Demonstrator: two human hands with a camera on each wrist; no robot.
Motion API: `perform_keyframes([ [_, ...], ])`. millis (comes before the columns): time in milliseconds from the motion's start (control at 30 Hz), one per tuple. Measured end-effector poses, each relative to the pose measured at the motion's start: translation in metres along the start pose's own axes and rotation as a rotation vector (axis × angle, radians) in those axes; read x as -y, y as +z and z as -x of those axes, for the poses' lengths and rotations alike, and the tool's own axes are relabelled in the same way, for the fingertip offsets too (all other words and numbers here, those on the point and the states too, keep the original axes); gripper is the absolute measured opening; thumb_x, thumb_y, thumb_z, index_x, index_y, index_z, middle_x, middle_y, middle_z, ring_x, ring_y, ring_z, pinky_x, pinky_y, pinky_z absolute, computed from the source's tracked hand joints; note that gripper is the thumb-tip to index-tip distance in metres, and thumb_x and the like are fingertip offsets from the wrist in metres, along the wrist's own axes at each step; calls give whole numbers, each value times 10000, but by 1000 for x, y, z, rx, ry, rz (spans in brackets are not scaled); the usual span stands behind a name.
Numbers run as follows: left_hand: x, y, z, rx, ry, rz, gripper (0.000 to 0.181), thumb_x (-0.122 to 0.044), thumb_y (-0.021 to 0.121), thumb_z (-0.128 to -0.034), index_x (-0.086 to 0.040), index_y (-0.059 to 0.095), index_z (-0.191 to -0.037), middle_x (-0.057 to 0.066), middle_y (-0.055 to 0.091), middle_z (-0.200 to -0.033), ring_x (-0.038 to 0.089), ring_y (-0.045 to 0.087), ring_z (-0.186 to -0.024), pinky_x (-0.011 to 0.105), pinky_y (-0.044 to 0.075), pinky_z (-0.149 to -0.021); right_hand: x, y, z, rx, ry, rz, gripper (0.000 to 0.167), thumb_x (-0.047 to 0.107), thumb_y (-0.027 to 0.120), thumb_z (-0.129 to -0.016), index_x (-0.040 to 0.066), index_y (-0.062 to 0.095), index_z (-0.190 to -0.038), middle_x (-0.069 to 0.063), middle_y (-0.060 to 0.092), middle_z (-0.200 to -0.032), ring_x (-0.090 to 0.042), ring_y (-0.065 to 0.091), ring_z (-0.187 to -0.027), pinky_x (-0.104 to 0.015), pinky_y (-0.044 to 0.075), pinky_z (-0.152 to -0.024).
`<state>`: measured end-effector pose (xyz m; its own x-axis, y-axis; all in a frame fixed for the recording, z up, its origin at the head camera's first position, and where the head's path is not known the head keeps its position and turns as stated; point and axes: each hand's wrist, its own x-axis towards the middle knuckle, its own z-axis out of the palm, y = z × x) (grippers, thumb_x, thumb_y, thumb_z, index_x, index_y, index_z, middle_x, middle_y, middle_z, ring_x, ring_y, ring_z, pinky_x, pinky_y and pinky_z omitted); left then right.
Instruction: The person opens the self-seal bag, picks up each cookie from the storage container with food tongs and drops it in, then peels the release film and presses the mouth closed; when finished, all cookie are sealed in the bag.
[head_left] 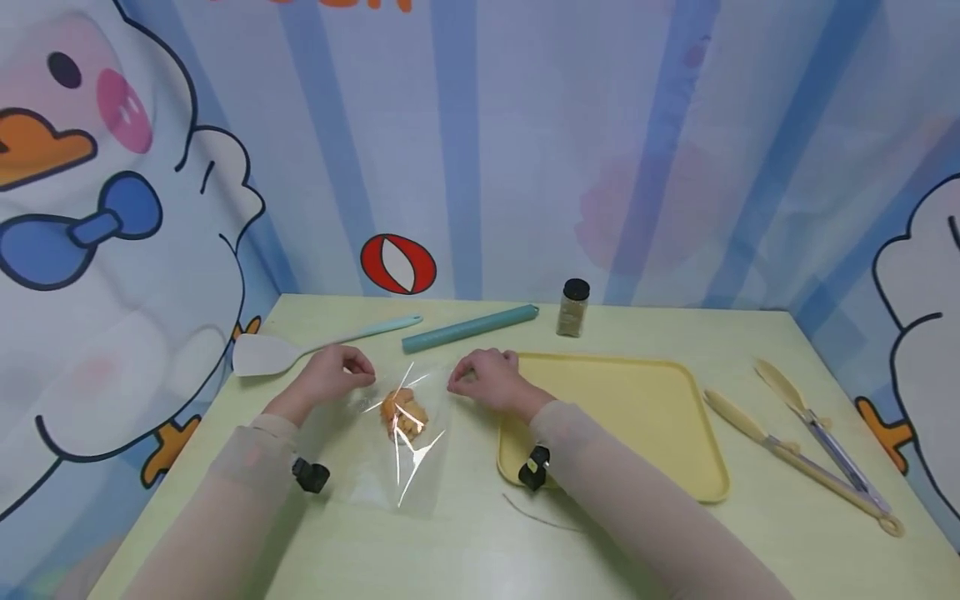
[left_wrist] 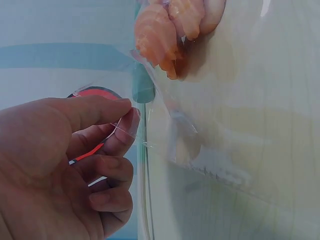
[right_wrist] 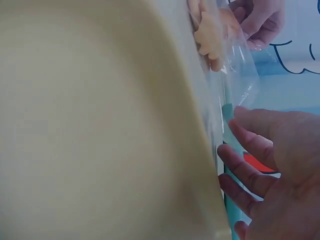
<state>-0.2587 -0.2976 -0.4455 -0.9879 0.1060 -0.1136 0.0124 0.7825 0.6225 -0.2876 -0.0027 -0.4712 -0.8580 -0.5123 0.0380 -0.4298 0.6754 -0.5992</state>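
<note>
A clear plastic bag (head_left: 420, 479) lies on the table with a clump of orange-brown cookies (head_left: 403, 415) inside, some with scalloped edges in the right wrist view. My left hand (head_left: 333, 379) pinches the bag's upper left corner between thumb and forefinger, and the film stretches away from the fingertips in the left wrist view. At the upper right corner is my right hand (head_left: 497, 382). Its thumb and forefinger come together on the film's edge, while the other fingers (right_wrist: 245, 172) spread loosely. Between the hands, the bag's top edge looks slightly raised.
A yellow tray (head_left: 615, 425) sits under my right forearm. Behind are a white spatula (head_left: 266, 356), a teal rod (head_left: 468, 328) and a black-capped jar (head_left: 573, 308). Tongs (head_left: 802, 454) lie at right. A thin tie (head_left: 536, 518) lies near the front.
</note>
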Motion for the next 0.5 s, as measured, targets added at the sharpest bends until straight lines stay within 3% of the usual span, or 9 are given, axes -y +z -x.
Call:
perform_keyframes([
  [267,3,-4,5,-27,38,-10,97,-174,706,-970,-84,732,-993,76,694,-962,246,617,-951,318,471,-755,-1,-3,4,-76,14,-73,93,263,716,-976,211,765,-916,39,762,-1075,-215,659,-1137,-634,193,-1133],
  [500,-2,-16,17,-68,77,47,123,-199,714,-981,-95,734,-1045,102,708,-1037,227,585,-859,330,491,-715,7,-16,18,-152,-7,-179,74,257,719,-983,196,759,-973,21,768,-1053,-242,680,-1120,-582,281,-1070],
])
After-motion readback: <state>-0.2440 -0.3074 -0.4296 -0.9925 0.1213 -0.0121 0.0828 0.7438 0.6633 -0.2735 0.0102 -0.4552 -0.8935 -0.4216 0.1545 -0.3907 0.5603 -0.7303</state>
